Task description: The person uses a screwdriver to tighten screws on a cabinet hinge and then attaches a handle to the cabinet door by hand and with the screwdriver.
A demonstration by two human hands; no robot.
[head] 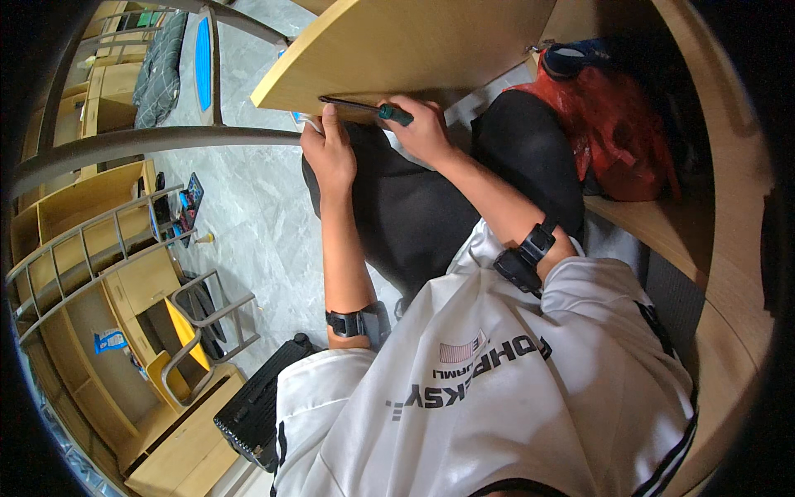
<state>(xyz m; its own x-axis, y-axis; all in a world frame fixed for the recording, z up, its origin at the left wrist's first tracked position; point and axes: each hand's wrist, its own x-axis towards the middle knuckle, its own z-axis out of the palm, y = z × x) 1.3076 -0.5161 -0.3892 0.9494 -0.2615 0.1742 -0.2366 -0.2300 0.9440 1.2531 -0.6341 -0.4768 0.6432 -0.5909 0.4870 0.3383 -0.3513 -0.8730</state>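
Note:
My right hand [420, 127] is closed around the dark green handle of a screwdriver [357, 104]. Its dark shaft points left across the lower edge of an open wooden cabinet door [404, 50]. The screwdriver's tip lies just above the thumb of my left hand [329, 149], close to the door's inner face. My left hand is at the door's lower edge, fingers curled, with a bit of something white showing beside them; what it grips cannot be told. A hinge [540, 46] joins the door to the cabinet at the upper right.
A red plastic bag [612, 136] sits inside the cabinet on the right. A metal bed-frame rail [155, 136] runs in from the left. A black suitcase [267, 397] stands by my left side. A metal-framed chair [211, 323] and wooden desks are farther left on the grey marbled floor [261, 230].

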